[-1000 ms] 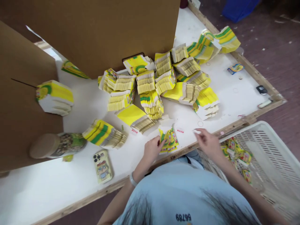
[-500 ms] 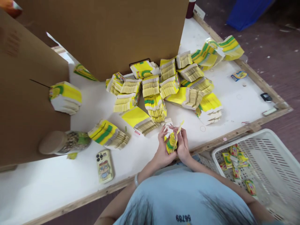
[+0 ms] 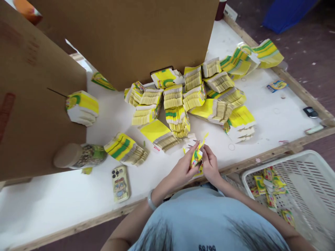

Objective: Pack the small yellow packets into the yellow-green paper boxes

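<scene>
In front of my body, my left hand is closed around a small yellow printed box with an open flap standing up at its top. My right hand has its bent fingers pressed at the box's right edge; the fingertips are partly hidden behind it. Under and just beyond my hands lies a white and yellow stack of flat cartons, mostly covered. Several bundles of flattened yellow cartons spread over the white table beyond, the nearest a yellow bundle to the left of my hands.
Large cardboard boxes stand at the back and left. A phone and a lidded jar are on the left. A white plastic basket with small yellow packs sits below the wooden table edge at right.
My left hand has turned the small box so its printed side shows more. My right hand has shifted down slightly along its edge. The whole view has drifted a little.
</scene>
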### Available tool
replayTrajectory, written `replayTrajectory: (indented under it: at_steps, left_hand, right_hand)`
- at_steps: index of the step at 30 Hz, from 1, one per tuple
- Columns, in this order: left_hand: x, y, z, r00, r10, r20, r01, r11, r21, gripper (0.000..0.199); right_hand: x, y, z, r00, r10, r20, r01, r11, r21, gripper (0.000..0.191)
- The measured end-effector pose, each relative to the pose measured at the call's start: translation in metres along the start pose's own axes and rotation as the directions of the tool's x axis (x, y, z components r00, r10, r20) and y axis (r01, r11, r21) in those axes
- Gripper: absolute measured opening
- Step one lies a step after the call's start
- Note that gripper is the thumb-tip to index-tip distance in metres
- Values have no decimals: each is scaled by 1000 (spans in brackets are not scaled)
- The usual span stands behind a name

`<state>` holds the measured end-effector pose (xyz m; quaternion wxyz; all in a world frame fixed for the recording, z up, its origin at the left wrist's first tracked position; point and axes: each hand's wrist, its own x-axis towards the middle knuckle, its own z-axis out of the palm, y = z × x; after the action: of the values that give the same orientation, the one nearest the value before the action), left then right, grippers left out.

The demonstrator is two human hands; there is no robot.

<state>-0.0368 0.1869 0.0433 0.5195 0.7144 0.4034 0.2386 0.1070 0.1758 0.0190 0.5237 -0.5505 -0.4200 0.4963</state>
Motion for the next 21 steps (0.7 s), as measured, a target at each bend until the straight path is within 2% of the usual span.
replayTrajectory:
  at_steps: [4, 9, 13, 19, 21]
  left_hand:
    - [-6, -5, 4, 993, -118, 25, 120, 980, -157, 70]
    - [-11, -12, 22, 973, -213, -92, 178, 941, -288, 65]
    - [-12, -10, 33, 955, -247, -165, 162, 898, -410, 66]
    - [-13, -17, 32, 931, -281, -235, 177, 907, -382, 66]
    - [-16, -20, 33, 919, -274, -284, 148, 907, -394, 64]
  right_hand:
    - [1, 6, -5, 999, 19, -40, -20, 1000, -20, 37]
    - [-1, 17, -6, 996, 66, -52, -71, 994, -88, 41]
    - [-6, 23, -9, 995, 86, -52, -92, 988, -127, 47]
    - [-11, 34, -19, 993, 118, -11, -118, 990, -72, 51]
    - [-17, 32, -19, 988, 157, 14, -156, 987, -21, 60]
